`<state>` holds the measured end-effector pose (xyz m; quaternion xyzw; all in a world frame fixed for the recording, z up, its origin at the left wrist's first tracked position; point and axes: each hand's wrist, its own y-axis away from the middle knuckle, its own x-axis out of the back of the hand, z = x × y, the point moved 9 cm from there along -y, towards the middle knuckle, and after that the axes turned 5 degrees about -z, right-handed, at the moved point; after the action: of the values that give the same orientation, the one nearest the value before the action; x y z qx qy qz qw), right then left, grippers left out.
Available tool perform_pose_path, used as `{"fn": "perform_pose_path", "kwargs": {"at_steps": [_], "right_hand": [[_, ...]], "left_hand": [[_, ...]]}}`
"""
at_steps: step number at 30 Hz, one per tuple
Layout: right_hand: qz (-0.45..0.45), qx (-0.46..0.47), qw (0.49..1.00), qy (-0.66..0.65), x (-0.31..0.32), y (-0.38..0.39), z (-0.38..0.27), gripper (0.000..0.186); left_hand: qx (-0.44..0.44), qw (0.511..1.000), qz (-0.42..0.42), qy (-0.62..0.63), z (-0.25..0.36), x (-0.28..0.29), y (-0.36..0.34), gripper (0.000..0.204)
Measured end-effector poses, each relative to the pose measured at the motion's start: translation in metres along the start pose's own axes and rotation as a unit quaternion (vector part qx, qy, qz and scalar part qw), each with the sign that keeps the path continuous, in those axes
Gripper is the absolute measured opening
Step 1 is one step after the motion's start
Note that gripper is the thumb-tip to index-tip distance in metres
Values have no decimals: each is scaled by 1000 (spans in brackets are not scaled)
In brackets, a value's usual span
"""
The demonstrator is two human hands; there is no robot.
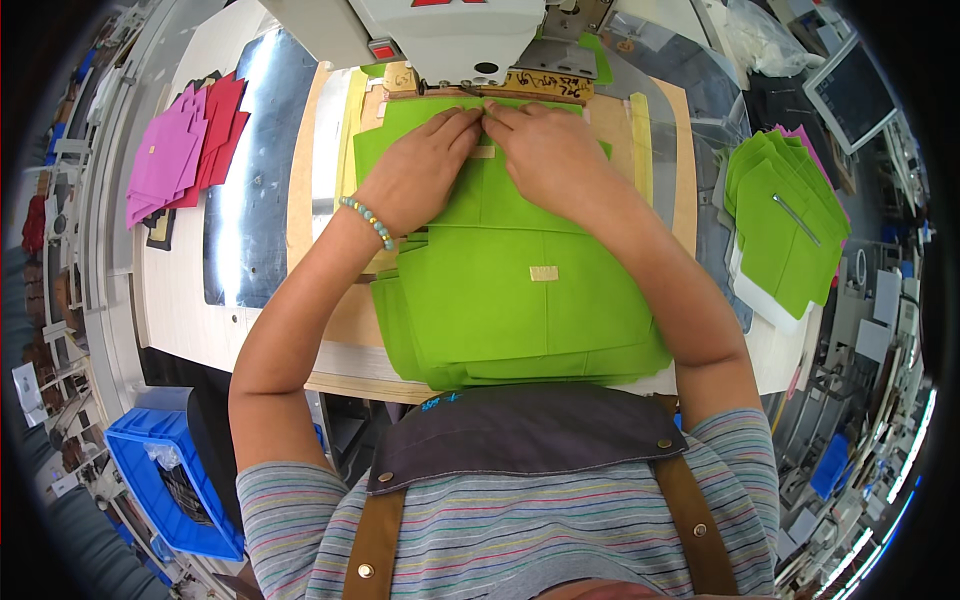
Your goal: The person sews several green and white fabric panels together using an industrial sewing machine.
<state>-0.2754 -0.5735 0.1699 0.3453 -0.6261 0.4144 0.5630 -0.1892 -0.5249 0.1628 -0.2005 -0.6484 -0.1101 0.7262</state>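
Note:
My left hand point(420, 170) and my right hand point(550, 160) rest on a green fabric piece point(480, 195), their fingertips meeting at its far edge beneath the white head of a sewing machine point(450, 30). The fingers of both hands are stretched out onto the cloth; my thumbs are mostly hidden. A wooden template point(672, 180) with yellow strips lies under the fabric. Nearer me is a stack of green pieces point(520, 320) with a small tan patch point(543, 273) on top. A beaded bracelet circles my left wrist.
Pink and red pieces point(165, 160) lie at the left beside a metal plate point(245, 230). More green pieces with a zipper point(775, 225) sit at the right, near a screen point(848, 90) and a crumpled plastic bag point(760, 40). A blue crate point(140, 450) stands low at the left.

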Motion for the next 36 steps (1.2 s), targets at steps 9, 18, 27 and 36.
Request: {"fn": "perform_pose_path", "kwargs": {"at_steps": [9,18,27,36], "right_hand": [[33,23,999,6,5,0,5,40],[-13,0,1000,6,2,-2,7,47],[8,14,1000,-21,-2,-2,7,38],[-20,-14,997,-69,3,24,26,35]], "left_hand": [[6,999,27,27,-4,4,-3,54],[-11,999,44,25,-3,8,-3,55],[-4,999,36,20,-2,10,-4,49],[12,999,-12,-32,0,2,-10,38]]}}
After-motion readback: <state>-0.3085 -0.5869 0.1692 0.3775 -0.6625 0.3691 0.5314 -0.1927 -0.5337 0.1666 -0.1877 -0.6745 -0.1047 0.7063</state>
